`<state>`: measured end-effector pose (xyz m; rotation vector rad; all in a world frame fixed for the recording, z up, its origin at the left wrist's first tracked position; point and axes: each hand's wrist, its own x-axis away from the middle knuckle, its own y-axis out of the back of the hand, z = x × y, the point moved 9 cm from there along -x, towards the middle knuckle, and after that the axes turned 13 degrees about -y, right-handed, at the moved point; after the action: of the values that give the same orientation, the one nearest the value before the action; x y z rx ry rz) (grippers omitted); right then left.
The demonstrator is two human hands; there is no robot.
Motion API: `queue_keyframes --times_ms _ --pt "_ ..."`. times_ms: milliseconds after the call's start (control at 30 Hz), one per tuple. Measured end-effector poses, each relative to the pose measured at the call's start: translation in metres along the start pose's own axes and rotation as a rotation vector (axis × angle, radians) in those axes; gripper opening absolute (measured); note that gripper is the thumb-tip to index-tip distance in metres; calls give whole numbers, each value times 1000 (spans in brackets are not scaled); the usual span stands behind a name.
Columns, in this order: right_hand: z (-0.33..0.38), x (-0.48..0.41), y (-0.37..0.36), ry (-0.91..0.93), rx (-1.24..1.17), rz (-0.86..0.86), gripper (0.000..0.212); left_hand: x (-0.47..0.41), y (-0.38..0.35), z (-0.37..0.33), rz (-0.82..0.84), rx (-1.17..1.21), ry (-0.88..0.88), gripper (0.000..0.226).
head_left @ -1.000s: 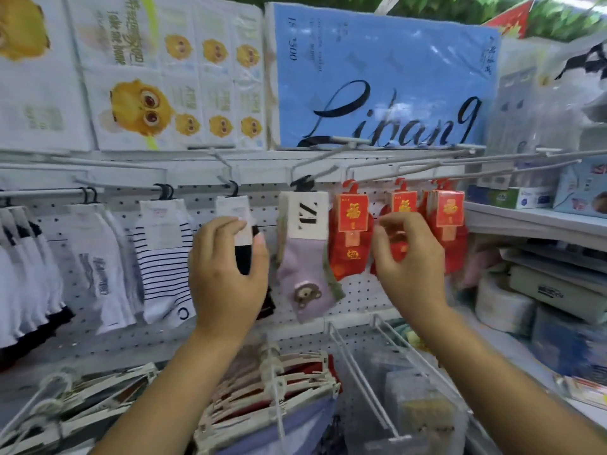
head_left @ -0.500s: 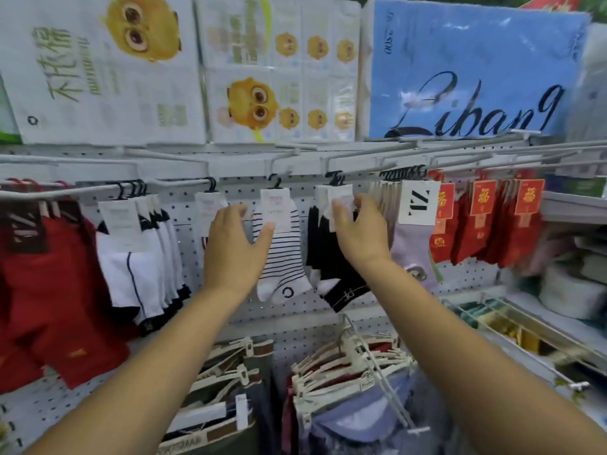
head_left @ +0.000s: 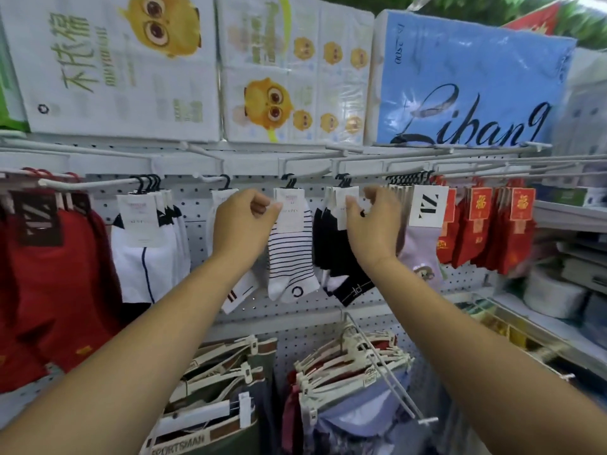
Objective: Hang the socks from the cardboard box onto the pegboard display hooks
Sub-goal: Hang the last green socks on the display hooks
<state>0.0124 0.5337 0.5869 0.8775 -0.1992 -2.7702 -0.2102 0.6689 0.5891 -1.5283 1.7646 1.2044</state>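
Both my hands are raised at the white pegboard [head_left: 197, 205]. My left hand [head_left: 244, 224] pinches the edge of the paper card on a white sock with black stripes [head_left: 290, 257], which hangs from a hook. My right hand [head_left: 374, 224] pinches the white card of the black socks [head_left: 341, 267] on the hook to the right. A white sock [head_left: 238, 290] hangs mostly hidden behind my left wrist. More white socks [head_left: 147, 244] hang at the left. The cardboard box is not in view.
Red garments [head_left: 49, 274] hang at far left; lilac socks [head_left: 420, 254] and red socks [head_left: 486, 231] hang at right. Long empty hooks [head_left: 460, 165] stick out above. Packs of tissue [head_left: 295, 70] stand on top. Clothes on hangers [head_left: 354, 366] fill the row below.
My left hand closed from a flat touch to a pinch on the striped sock's card. My right hand stays at the black socks' card. The view has tilted slightly.
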Motion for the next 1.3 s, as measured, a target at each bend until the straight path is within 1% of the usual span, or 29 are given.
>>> queue_keyframes --times_ms 33,67,133,200,233,300,367,433,533,667,733,800,867,900,967,1033,1100,1133,1200,1300 --pt "8 8 3 70 -31 -29 25 3 8 -1 -26 -7 -23 16" --pt "13 14 1 108 -70 -4 21 6 17 -1 -64 -19 -46 15" --pt "22 24 -18 108 -104 143 21 14 41 4 -178 -74 -66 15" --pt "30 31 -40 82 -89 277 33 19 62 13 -271 -173 -48 23" --pt "33 32 -49 65 -83 319 41 20 67 19 -279 -209 -25 30" --pt "38 34 -65 14 -80 371 55 17 69 31 -230 -228 27 41" --pt "40 35 -79 -29 -84 396 56 13 65 42 -170 -210 65 42" --pt "41 34 -89 -54 -87 409 50 9 59 50 -123 -155 97 37" --pt "40 31 -97 -75 -73 403 47 1 54 58 -80 -152 112 24" --pt "40 27 -98 -86 -47 392 40 -5 55 63 -92 -152 135 19" --pt "43 32 -89 -51 -64 327 39 -1 55 63 -98 -127 133 20" --pt "47 43 -71 20 -122 199 37 9 59 56 -119 -83 112 29" --pt "51 60 -57 72 -211 127 28 24 69 43 -180 -18 59 33" --pt "53 68 -55 84 -250 133 22 33 78 35 -227 9 25 30" --pt "62 84 -61 84 -286 214 13 50 102 23 -337 -7 -54 19" --pt "75 98 -78 95 -272 342 10 63 130 16 -435 -124 -147 11" --pt "91 114 -99 118 -249 476 14 67 153 20 -472 -280 -188 15" --pt "100 123 -108 138 -248 529 16 67 162 27 -472 -335 -173 18" --pt "119 139 -126 178 -251 605 25 68 181 38 -478 -371 -121 21" --pt "142 159 -155 181 -228 694 54 73 215 47 -547 -437 -86 24"
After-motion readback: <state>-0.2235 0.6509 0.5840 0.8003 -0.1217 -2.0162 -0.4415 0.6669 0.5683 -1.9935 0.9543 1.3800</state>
